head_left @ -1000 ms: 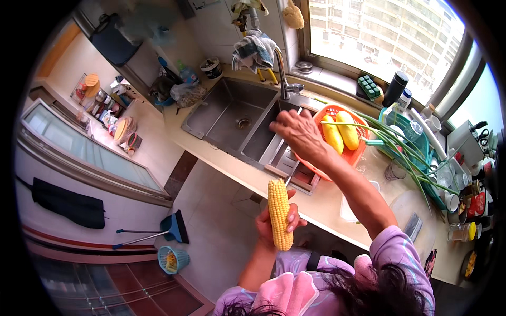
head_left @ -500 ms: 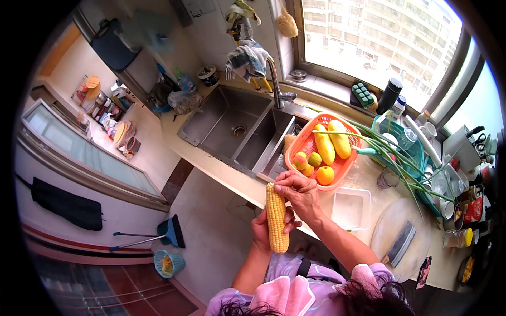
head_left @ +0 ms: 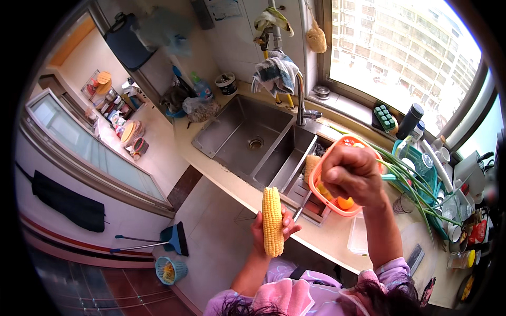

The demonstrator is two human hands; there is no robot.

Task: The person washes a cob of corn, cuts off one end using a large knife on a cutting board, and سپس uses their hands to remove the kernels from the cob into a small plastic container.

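Observation:
My left hand (head_left: 258, 229) is closed round a peeled yellow corn cob (head_left: 272, 221), held upright in front of the counter edge. My right hand (head_left: 350, 174) is raised over the orange plastic basket (head_left: 317, 177) with its fingers curled closed, apart from the cob; I cannot make out whether anything is in them. The hand hides much of the yellow and orange produce in the basket. Long green stalks (head_left: 408, 174) lie beside it. A clear plastic container (head_left: 356, 237) and a round board (head_left: 403, 234) with a cleaver (head_left: 415, 259) are to its right.
A double steel sink (head_left: 229, 137) with a towel-draped tap (head_left: 301, 108) lies ahead. A dish rack (head_left: 421, 157), jars and cups line the right. On the floor at left are a broom and dustpan (head_left: 174, 237) and a small bin (head_left: 168, 271). A doorway opens at upper left.
My right hand moved from the corn's top up and to the right, over the basket. My left hand still holds the cob in nearly the same place. The view shifted slightly.

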